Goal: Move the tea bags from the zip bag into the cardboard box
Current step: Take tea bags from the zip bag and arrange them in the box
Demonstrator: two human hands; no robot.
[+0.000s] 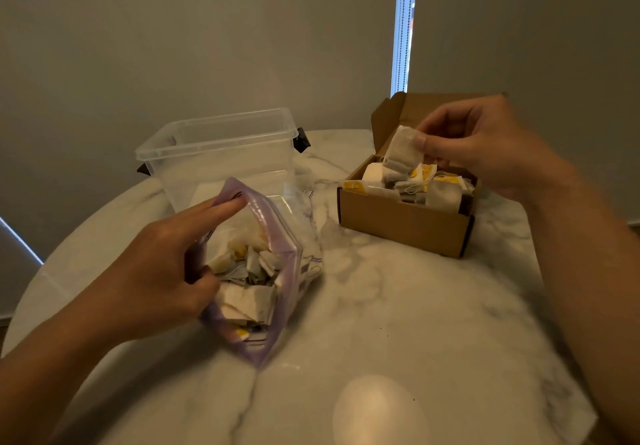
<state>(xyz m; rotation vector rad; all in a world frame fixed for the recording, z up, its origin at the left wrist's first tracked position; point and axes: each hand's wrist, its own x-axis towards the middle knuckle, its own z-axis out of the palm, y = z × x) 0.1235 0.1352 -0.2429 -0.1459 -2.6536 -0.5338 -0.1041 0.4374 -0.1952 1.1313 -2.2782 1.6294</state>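
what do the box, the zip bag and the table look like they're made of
Box: brown cardboard, matte, with folded flaps.
Zip bag: thin clear plastic, glossy and crinkled, with a purple seal strip.
Table: white with grey veins, smooth, slightly shiny; looks like marble, perhaps an imitation.

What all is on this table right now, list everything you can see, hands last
table: one, white marble, round, under everything
zip bag: one, clear with purple rim, left of centre, mouth open
tea bags in the zip bag: many, pale with yellow tags
cardboard box: one, brown, right rear, lid flap up
tea bags in the box: a pile, pale with yellow tags
held tea bag: one, pale, above the box
plastic tub: one, clear with black clips, behind the zip bag
left hand: holds the zip bag's rim
right hand: pinches the held tea bag
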